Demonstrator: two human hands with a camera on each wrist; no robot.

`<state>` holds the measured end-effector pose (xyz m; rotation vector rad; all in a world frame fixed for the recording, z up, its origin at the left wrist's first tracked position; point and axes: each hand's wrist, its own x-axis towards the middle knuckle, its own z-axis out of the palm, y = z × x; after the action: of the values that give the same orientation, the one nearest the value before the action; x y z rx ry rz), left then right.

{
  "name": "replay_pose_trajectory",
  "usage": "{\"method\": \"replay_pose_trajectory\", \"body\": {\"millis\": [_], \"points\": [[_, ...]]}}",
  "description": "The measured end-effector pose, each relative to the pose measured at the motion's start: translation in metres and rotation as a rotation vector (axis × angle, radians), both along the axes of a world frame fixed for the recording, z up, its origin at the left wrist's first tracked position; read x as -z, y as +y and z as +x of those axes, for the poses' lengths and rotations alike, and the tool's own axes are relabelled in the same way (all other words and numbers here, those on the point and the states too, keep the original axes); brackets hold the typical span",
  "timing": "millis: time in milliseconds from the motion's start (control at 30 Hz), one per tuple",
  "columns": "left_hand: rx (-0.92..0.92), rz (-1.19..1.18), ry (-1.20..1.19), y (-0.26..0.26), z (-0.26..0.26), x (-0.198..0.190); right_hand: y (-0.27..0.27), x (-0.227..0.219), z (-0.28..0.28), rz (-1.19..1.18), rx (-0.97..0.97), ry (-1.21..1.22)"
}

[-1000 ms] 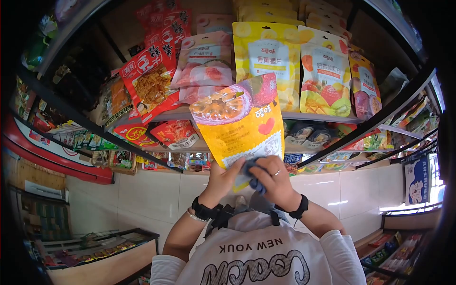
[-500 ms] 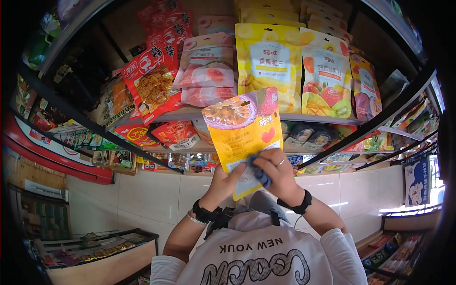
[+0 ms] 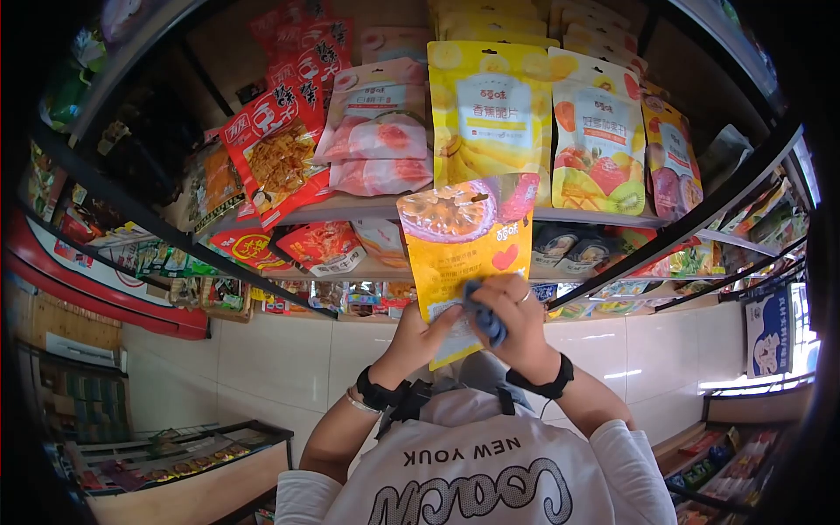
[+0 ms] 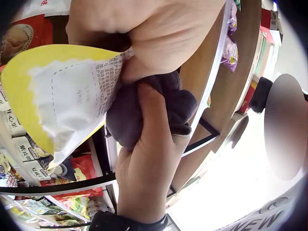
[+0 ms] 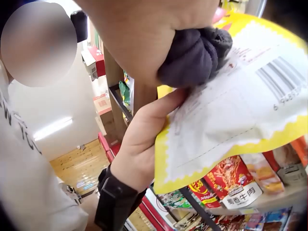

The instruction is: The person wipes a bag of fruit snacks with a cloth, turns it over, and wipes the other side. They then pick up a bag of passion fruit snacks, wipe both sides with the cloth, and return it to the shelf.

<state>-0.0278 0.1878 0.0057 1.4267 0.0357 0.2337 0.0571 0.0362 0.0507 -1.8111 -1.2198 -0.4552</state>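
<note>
Yellow snack pouch (image 3: 464,245), centre frame, pinched by left hand (image 3: 418,337); right hand (image 3: 516,328) clutching dark cloth (image 3: 484,319) against its back, wiping apparently underway; next, likely sweeping the unwiped areas.

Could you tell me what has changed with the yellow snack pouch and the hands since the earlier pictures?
The yellow pouch has come down and to the right in the head view, from tilted to nearly upright. Both grips are unchanged: the left hand still holds its lower edge, and the right hand still presses the dark blue cloth against it. The shelf packets stayed put.
</note>
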Motion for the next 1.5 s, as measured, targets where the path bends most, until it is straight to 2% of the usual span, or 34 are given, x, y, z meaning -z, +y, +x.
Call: {"method": "replay_pose_trajectory", "body": {"millis": [33, 133, 167, 233, 267, 333, 400, 467, 500, 600, 667, 733, 833, 933, 1000, 1067, 1100, 1167, 1200, 1300, 1333, 1400, 1467, 1500], "points": [[0.009, 0.028, -0.008, 0.002, 0.002, 0.008, -0.002, 0.002, -0.003, -0.026, -0.116, 0.039], [0.031, 0.099, 0.029, 0.001, 0.000, 0.006, -0.004, 0.006, 0.002, -0.040, -0.086, -0.038], [0.043, 0.104, 0.042, 0.000, 0.002, -0.002, -0.004, 0.000, 0.007, -0.004, -0.013, -0.083], [0.035, 0.082, 0.053, -0.004, 0.003, -0.010, -0.003, 0.000, 0.002, 0.034, 0.081, 0.000], [0.030, 0.150, 0.002, -0.004, 0.005, -0.007, -0.001, 0.000, -0.001, 0.058, 0.128, 0.037], [0.015, 0.284, -0.098, -0.004, 0.008, -0.003, -0.002, 0.005, -0.011, -0.010, -0.055, -0.016], [0.050, 0.277, -0.059, -0.004, 0.008, -0.008, -0.003, 0.002, -0.006, -0.029, -0.092, -0.090], [0.088, 0.281, 0.056, -0.001, 0.004, -0.014, -0.001, -0.007, 0.003, 0.033, 0.016, -0.114], [0.076, 0.223, 0.033, -0.003, 0.004, -0.008, 0.000, -0.007, 0.009, 0.068, 0.097, -0.108], [0.041, 0.239, -0.040, -0.005, 0.004, -0.006, 0.006, -0.012, 0.004, 0.062, 0.098, -0.055], [0.069, 0.318, -0.074, 0.000, 0.003, 0.000, 0.008, -0.009, -0.005, -0.004, -0.118, -0.050], [0.082, 0.345, -0.048, 0.003, 0.001, 0.000, 0.007, -0.006, -0.004, -0.046, -0.159, -0.132], [0.081, 0.277, 0.044, 0.000, -0.001, -0.014, 0.011, -0.018, 0.010, 0.039, 0.048, -0.126], [0.061, 0.282, 0.021, 0.003, -0.001, -0.007, 0.017, -0.022, 0.001, 0.033, -0.022, -0.130], [0.060, 0.379, -0.009, 0.006, -0.001, 0.000, 0.016, -0.015, -0.009, -0.048, -0.177, -0.139], [0.044, 0.418, -0.048, 0.005, -0.003, -0.004, 0.017, -0.019, -0.005, -0.026, -0.138, -0.182], [0.111, 0.386, -0.005, 0.008, -0.001, -0.007, 0.018, -0.024, 0.000, -0.017, -0.057, -0.177], [0.074, 0.413, 0.041, 0.007, -0.001, -0.007, 0.020, -0.026, 0.005, -0.024, 0.055, -0.155], [0.055, 0.430, 0.060, 0.007, 0.000, -0.007, 0.021, -0.023, 0.003, -0.044, -0.020, -0.149], [0.071, 0.187, 0.017, 0.005, -0.001, -0.004, 0.021, -0.011, -0.015, -0.090, -0.226, -0.167], [0.077, 0.106, 0.007, 0.006, -0.002, 0.000, 0.021, -0.013, -0.012, -0.077, -0.194, -0.185], [0.106, 0.238, 0.001, 0.012, -0.003, 0.004, 0.019, -0.020, 0.000, -0.061, -0.130, -0.211], [0.060, 0.162, 0.044, 0.007, 0.002, -0.019, 0.017, -0.031, 0.007, -0.052, 0.068, -0.159], [0.047, 0.239, 0.006, 0.009, 0.003, -0.016, 0.018, -0.026, 0.005, -0.056, -0.001, -0.155]]}}
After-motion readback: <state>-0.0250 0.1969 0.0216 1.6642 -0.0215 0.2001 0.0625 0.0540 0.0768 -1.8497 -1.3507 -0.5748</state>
